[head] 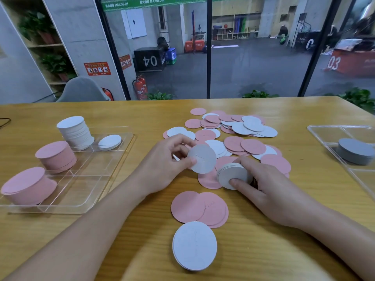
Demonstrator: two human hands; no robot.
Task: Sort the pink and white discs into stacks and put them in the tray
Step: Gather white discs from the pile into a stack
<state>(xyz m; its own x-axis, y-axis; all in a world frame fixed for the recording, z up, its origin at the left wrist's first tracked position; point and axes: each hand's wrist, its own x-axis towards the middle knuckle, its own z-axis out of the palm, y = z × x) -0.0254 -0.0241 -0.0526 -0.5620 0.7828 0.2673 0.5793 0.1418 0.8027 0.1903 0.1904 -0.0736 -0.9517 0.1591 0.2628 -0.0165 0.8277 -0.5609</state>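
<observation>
White and flat, the thin round disc pinched in the left hand's fingers lay just at ten o'clock of the small white stack gripped by the right hand above the tabletop.

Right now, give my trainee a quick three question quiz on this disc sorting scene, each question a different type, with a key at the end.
1. True or false: the left hand pinches a single white disc.
2. Multiple choice: how many pink stacks stand in the left tray? A one, B two, C three.
3. Fill in: the right hand grips a small stack of ____ discs above the loose pile.

Key: 1 true; 2 B; 3 white.
</observation>
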